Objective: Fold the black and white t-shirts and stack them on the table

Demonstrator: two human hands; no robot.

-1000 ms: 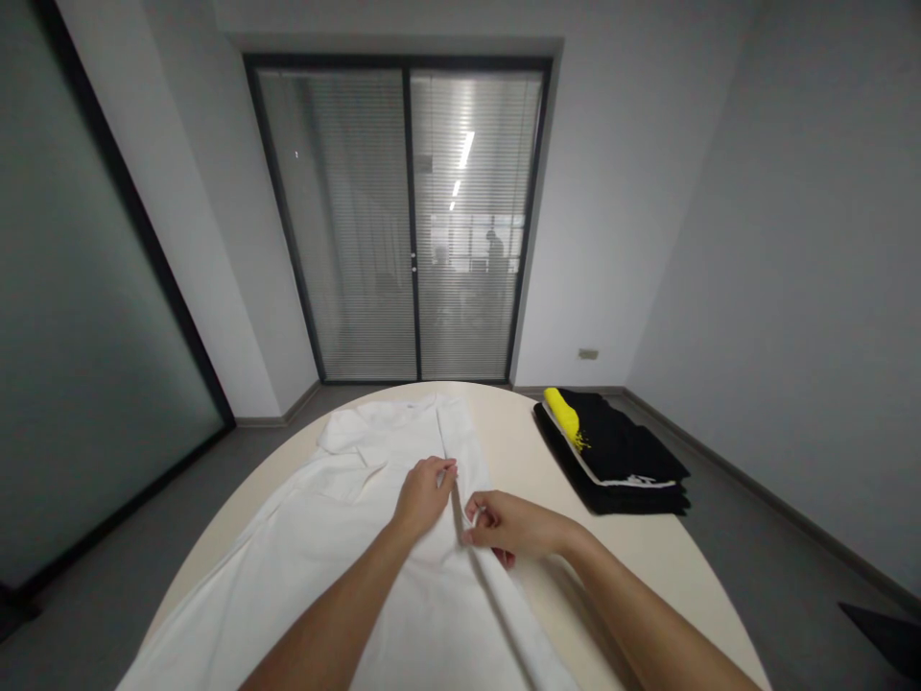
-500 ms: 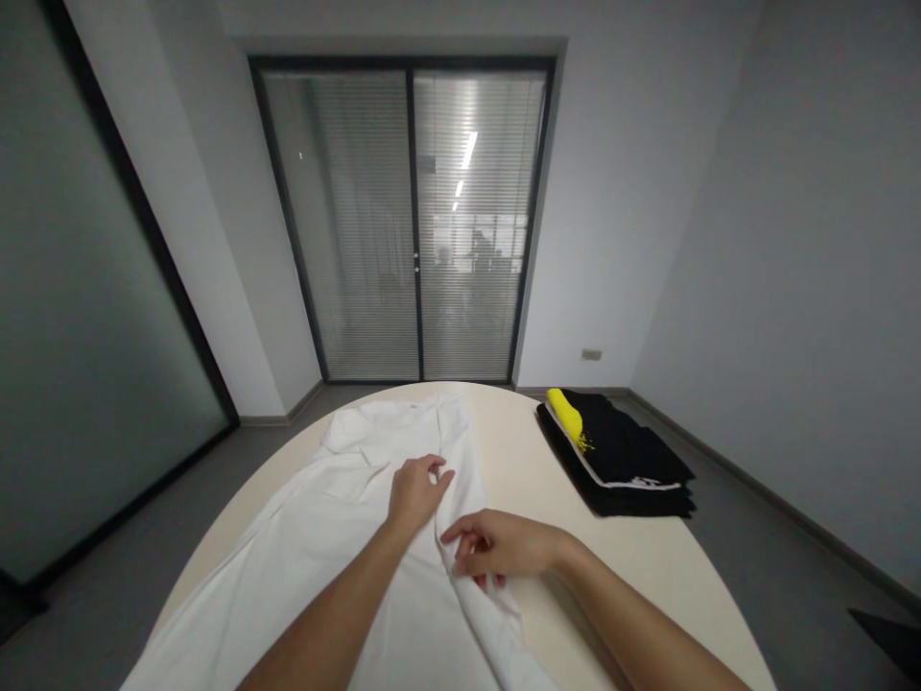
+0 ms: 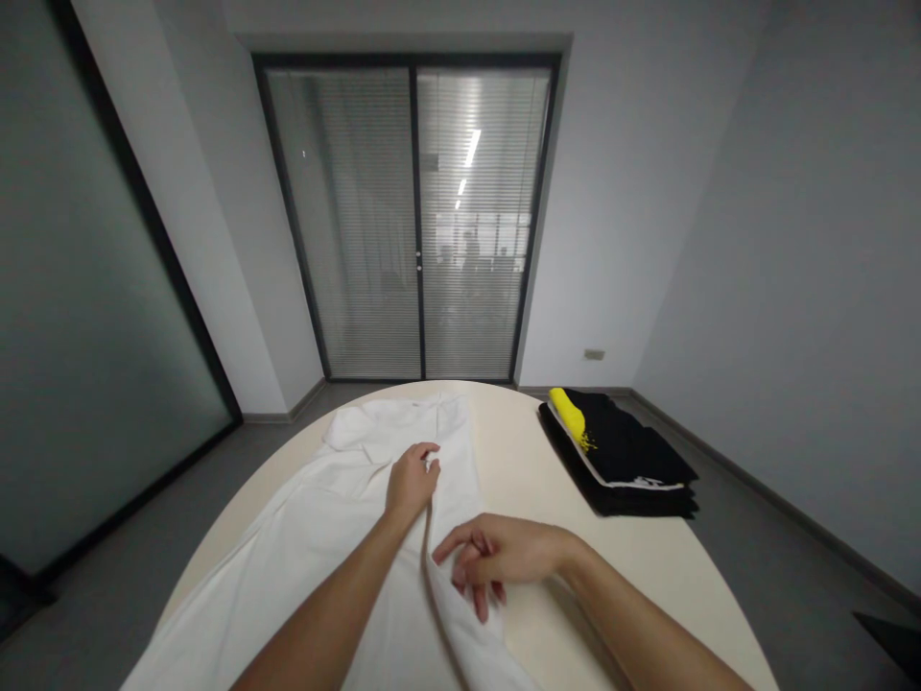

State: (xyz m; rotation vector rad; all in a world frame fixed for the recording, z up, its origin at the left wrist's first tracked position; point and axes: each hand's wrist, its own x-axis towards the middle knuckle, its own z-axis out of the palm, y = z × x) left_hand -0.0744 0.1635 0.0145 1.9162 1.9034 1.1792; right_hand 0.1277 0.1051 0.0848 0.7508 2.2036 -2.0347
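Note:
A white shirt (image 3: 317, 537) lies spread over a cream oval table (image 3: 576, 557), its collar at the far end. My left hand (image 3: 410, 477) rests on the shirt's upper front, fingers curled and pinching the fabric along the front edge. A taut fold runs from it down toward me. My right hand (image 3: 496, 557) hovers at the shirt's right edge, fingers loosely bent and apart, fingertips touching the bunched cloth below it.
A folded stack of black clothes (image 3: 623, 461) with a yellow patch and white trim sits at the table's far right. Glass doors with blinds (image 3: 413, 221) stand beyond the table. Grey floor surrounds it.
My left hand slid up the shirt front, away from me. My right hand let its pinch loosen and shifted left and nearer me, and the shirt's right edge is bunched inward.

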